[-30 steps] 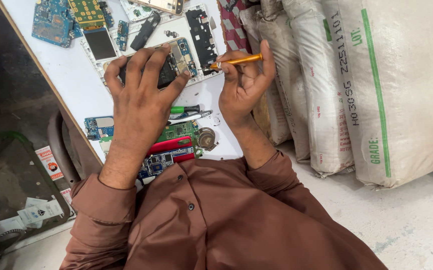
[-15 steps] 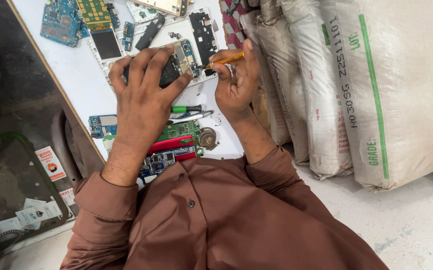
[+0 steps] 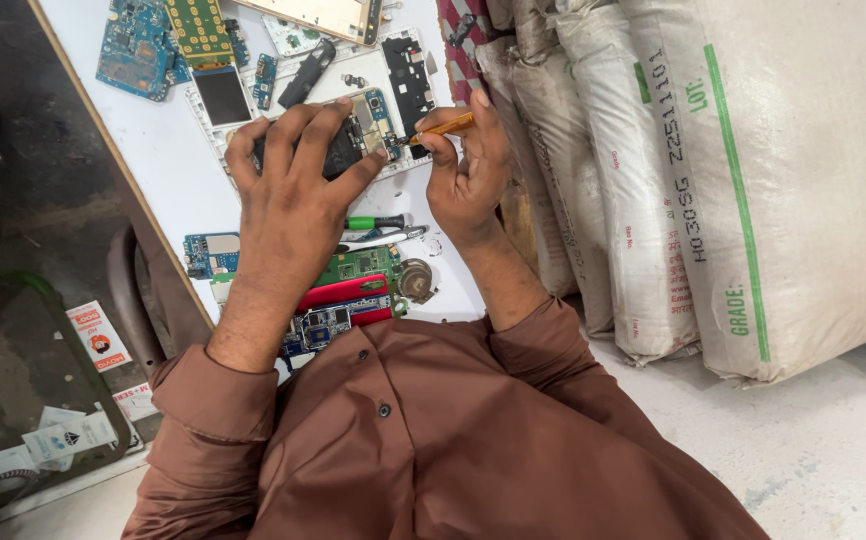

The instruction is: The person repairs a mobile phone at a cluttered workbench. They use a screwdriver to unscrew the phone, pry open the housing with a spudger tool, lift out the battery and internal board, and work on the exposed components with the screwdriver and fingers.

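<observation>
My left hand point(image 3: 288, 190) lies spread over an opened phone point(image 3: 358, 135) on the white table point(image 3: 168, 170), pressing it down with its fingers. My right hand point(image 3: 463, 170) grips an orange-handled screwdriver point(image 3: 448, 127), its tip at the phone's right edge beside the exposed circuit board. The phone's dark body is partly hidden under my left fingers. Both arms wear brown sleeves.
Several circuit boards lie about: blue ones point(image 3: 138, 50), a green one point(image 3: 363, 265), a black frame point(image 3: 408, 75). A green-handled screwdriver point(image 3: 373, 222) and tweezers lie near my wrists. Large white sacks point(image 3: 713, 170) stand at the right. A dark floor drops away left of the table edge.
My right hand has moved in from the right and lowered the screwdriver tip to the phone's edge. My left hand stays on the phone.
</observation>
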`<state>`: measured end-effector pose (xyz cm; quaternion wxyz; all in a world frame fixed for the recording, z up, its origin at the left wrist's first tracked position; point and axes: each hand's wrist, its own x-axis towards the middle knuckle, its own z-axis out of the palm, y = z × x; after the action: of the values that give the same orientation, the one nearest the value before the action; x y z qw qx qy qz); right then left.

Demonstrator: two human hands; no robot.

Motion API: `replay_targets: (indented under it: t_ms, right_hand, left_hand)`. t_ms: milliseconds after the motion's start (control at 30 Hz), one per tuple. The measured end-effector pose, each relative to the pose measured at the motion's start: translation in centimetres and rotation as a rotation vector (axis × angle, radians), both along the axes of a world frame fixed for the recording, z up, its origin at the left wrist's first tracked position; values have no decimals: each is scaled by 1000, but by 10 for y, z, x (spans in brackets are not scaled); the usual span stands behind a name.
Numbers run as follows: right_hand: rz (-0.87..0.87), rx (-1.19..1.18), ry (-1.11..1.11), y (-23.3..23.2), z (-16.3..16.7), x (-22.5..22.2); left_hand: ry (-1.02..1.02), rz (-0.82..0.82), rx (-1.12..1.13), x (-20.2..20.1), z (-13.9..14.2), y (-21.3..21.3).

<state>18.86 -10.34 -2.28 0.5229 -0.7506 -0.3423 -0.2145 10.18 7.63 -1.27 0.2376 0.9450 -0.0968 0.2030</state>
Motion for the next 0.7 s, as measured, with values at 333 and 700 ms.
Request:
replay_targets:
  t_ms: [333, 700]
  right_hand:
    - [-11, -4, -10, 2, 0, -4]
    - [2, -13, -23, 0, 0, -8]
  left_hand:
    - [-1, 0, -9, -4, -3, -1]
    - [-8, 1, -4, -9, -6, -2]
